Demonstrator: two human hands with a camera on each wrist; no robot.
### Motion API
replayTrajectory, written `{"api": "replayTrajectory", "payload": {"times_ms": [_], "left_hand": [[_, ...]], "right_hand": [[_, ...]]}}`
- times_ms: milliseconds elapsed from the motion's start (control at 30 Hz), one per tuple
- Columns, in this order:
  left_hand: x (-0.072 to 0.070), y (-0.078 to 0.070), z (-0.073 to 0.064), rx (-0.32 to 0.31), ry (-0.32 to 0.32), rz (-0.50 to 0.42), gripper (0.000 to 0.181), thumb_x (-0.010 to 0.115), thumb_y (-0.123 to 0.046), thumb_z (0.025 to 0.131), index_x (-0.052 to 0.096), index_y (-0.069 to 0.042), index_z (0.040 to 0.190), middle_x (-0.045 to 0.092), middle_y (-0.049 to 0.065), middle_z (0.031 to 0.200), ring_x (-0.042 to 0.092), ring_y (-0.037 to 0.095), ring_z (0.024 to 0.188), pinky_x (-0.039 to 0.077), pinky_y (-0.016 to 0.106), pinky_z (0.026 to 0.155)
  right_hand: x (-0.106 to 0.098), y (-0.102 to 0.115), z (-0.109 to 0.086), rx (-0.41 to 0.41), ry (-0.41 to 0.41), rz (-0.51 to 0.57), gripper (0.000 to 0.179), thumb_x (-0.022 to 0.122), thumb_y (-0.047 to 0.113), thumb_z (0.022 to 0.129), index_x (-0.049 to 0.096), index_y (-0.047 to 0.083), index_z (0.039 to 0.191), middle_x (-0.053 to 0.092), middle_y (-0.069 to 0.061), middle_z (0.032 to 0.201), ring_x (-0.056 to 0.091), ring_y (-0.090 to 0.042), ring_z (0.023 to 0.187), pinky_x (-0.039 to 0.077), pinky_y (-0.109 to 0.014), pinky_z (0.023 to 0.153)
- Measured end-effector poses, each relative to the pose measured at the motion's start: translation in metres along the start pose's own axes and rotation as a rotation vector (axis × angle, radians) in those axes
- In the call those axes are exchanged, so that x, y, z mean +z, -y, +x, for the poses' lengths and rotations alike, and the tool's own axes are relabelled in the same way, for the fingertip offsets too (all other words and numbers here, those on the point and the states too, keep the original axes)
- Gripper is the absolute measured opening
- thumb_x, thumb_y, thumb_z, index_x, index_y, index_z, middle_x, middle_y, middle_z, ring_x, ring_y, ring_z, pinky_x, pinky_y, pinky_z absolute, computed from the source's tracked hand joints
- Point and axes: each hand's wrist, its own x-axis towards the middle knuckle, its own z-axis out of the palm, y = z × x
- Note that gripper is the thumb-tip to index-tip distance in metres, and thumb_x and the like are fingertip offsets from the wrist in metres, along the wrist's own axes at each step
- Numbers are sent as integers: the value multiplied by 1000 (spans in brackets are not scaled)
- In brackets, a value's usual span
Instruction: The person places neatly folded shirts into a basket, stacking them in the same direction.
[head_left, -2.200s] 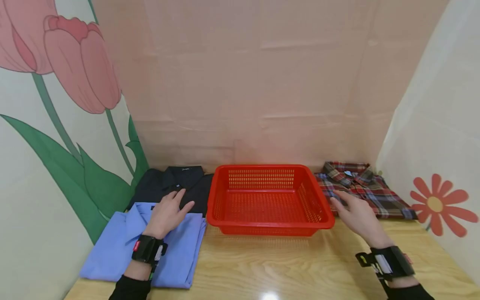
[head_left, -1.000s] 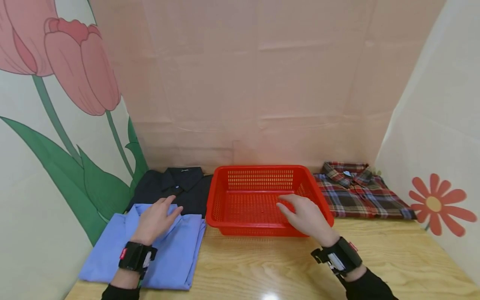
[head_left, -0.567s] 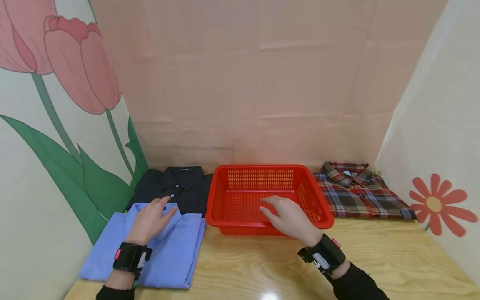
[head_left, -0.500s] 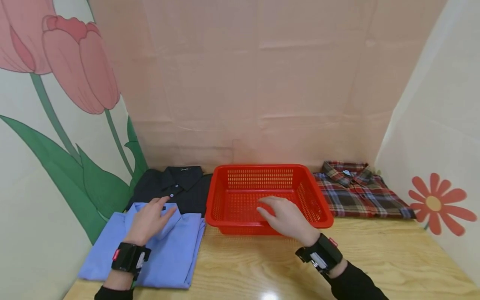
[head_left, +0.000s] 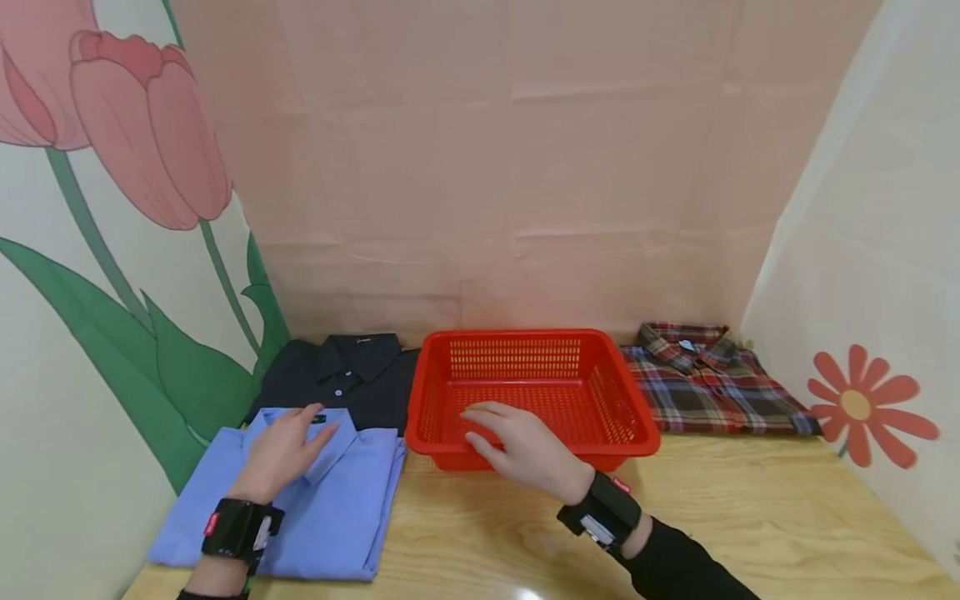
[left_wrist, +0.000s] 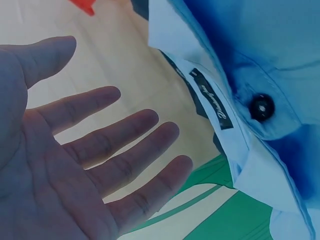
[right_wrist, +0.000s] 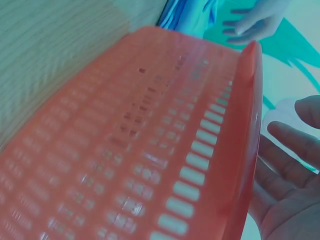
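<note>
Over the folded light-blue shirt hovers my left hand, its fingers spread and holding nothing. In the left wrist view the shirt's collar, with a dark label and a button, lies beyond the fingertips. My right hand is above the near side of the red plastic basket, fingers loosely extended, nothing in them. The right wrist view shows the basket's slotted wall and rim with the relaxed fingers beside it. No garment shows inside the basket.
A folded black shirt lies behind the blue one, left of the basket. To the right is a folded plaid shirt. All rest on a wooden table, with a pinkish backdrop behind and flower-printed panels at both sides.
The right hand has travelled left from over the plaid shirt to above the basket. My left hand has drifted a little left and nearer over the blue shirt. The shirts and basket stay put.
</note>
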Motion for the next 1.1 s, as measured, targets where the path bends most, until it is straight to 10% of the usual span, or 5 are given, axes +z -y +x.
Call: {"api": "replayTrajectory", "payload": {"times_ms": [533, 1100], "left_hand": [[-5, 13, -10, -54, 32, -4, 55, 54, -35, 95, 48, 7, 131, 56, 33, 122, 52, 46, 109, 44, 63, 86], [-11, 37, -23, -65, 28, -3, 53, 55, -29, 95, 50, 13, 126, 55, 37, 119, 50, 50, 109, 42, 64, 88]], "right_hand": [[36, 39, 13, -358, -29, 24, 24, 62, 21, 91, 67, 16, 114, 66, 3, 109, 53, -5, 100, 49, -22, 90], [83, 57, 23, -406, 175, -85, 16, 63, 21, 90, 72, 16, 103, 67, 7, 93, 56, -1, 85, 49, -14, 80]]}}
